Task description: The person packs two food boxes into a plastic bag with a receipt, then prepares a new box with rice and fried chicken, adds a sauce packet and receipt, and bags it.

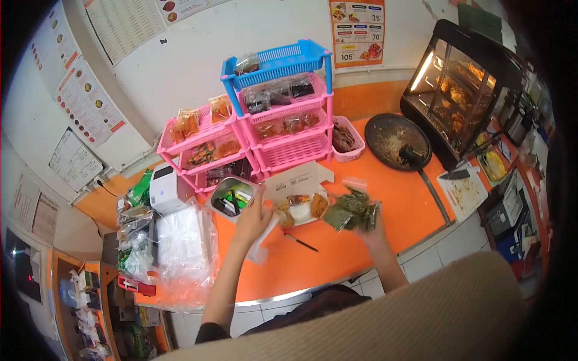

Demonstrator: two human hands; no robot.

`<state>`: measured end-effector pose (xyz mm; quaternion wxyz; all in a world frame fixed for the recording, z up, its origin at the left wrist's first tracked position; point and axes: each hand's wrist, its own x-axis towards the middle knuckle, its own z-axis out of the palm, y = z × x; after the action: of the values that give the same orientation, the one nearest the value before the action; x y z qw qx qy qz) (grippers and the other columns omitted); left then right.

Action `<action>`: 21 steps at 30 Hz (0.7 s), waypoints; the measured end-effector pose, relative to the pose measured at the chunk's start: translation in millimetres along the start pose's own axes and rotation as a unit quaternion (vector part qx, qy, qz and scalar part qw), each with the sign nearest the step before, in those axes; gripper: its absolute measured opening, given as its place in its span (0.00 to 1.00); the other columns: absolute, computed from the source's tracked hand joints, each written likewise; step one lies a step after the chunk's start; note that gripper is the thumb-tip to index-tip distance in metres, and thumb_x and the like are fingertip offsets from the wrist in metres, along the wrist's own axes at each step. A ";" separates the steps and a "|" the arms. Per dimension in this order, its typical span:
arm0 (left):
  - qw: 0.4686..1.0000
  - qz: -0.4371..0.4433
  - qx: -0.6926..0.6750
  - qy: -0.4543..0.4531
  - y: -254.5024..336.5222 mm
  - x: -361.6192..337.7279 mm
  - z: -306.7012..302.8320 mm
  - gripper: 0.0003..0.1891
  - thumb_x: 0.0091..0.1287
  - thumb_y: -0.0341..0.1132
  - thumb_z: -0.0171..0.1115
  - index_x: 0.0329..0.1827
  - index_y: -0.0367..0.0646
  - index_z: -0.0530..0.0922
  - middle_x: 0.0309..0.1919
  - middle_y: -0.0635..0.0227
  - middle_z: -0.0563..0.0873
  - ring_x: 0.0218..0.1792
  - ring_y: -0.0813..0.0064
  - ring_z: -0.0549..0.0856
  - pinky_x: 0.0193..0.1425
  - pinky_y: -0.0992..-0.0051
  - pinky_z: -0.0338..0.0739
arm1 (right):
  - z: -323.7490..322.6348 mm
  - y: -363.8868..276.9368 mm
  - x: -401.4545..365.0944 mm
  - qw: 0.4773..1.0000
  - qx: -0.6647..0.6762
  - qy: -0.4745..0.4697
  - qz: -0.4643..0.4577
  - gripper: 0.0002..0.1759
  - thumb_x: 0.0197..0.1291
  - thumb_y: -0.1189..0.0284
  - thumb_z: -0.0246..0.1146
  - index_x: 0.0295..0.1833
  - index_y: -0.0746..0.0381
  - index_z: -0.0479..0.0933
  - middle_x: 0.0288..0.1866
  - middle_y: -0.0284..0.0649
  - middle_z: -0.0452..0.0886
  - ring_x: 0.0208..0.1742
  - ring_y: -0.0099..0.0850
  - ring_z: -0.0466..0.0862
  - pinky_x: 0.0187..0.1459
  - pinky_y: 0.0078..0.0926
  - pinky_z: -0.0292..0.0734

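Note:
My right hand point(373, 231) holds a bunch of small clear packets with dark green contents point(352, 210) just above the orange counter point(337, 253). My left hand point(253, 219) rests at the left edge of an open white food box point(301, 204) that holds rice and fried pieces. Its fingers touch the box rim, next to a small metal tin point(232, 195) with pens in it. A thin dark stick point(301, 242) lies on the counter in front of the box.
Pink and blue stacked baskets point(271, 114) with packed snacks stand at the back. A white label printer point(168, 188) and a stack of clear bags point(180, 246) sit to the left. A black pan point(397, 141) and a heated display case point(457, 90) are at the right.

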<state>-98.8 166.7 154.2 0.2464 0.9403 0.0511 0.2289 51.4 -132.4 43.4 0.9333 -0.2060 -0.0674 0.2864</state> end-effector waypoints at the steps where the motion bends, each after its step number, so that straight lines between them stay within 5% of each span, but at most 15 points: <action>1: 0.999 -0.026 0.032 -0.019 -3.9 21.5 4.3 0.35 0.63 0.40 0.59 0.72 0.48 0.54 0.22 0.48 0.81 0.26 0.47 0.82 0.31 0.54 0.74 | 0.3 -11.0 11.6 1.000 0.013 0.009 -0.008 0.33 0.65 0.44 0.47 0.64 0.59 0.64 0.62 0.45 0.72 0.62 0.43 0.73 0.60 0.48 0.71; 3: 0.990 -0.083 0.095 -0.061 -11.4 51.1 11.9 0.38 0.62 0.42 0.58 0.73 0.48 0.52 0.25 0.46 0.82 0.29 0.45 0.82 0.34 0.52 0.76 | 12.4 -32.2 36.3 0.998 0.040 0.032 -0.021 0.21 0.70 0.52 0.46 0.54 0.57 0.70 0.55 0.40 0.76 0.56 0.39 0.77 0.55 0.44 0.75; 8: 0.982 -0.098 0.126 -0.104 -39.5 54.6 49.1 0.27 0.63 0.42 0.56 0.65 0.50 0.62 0.24 0.45 0.81 0.30 0.43 0.82 0.33 0.51 0.77 | -21.2 -37.4 124.0 0.989 0.005 0.109 -0.101 0.10 0.70 0.62 0.51 0.44 0.57 0.70 0.44 0.36 0.78 0.45 0.34 0.80 0.47 0.38 0.79; 11: 0.977 -0.100 0.104 -0.160 -29.3 26.7 53.8 0.19 0.64 0.42 0.55 0.57 0.52 0.67 0.24 0.48 0.82 0.28 0.43 0.83 0.32 0.50 0.76 | -7.6 -22.6 162.2 0.982 -0.082 0.116 -0.125 0.07 0.68 0.66 0.54 0.44 0.58 0.73 0.41 0.35 0.79 0.41 0.30 0.81 0.44 0.33 0.78; 16: 0.970 -0.147 0.096 -0.166 -1.9 -10.6 60.0 0.19 0.67 0.42 0.54 0.60 0.55 0.67 0.23 0.52 0.82 0.24 0.47 0.83 0.27 0.52 0.77 | -18.7 47.6 237.4 0.938 -0.291 0.146 -0.124 0.07 0.57 0.74 0.63 0.42 0.60 0.77 0.34 0.32 0.79 0.35 0.25 0.79 0.39 0.26 0.75; 21: 0.964 -0.144 0.134 -0.177 -6.9 -21.2 73.3 0.20 0.68 0.47 0.53 0.62 0.58 0.67 0.20 0.57 0.81 0.22 0.53 0.83 0.24 0.57 0.77 | -13.8 108.9 302.5 0.899 -0.426 0.071 -0.070 0.11 0.53 0.72 0.67 0.41 0.61 0.76 0.34 0.33 0.80 0.34 0.24 0.79 0.39 0.24 0.74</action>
<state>-84.2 136.0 85.5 0.1539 0.9729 0.1721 0.0123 249.7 114.7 -12.9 0.7763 -0.5985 -0.1309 0.1484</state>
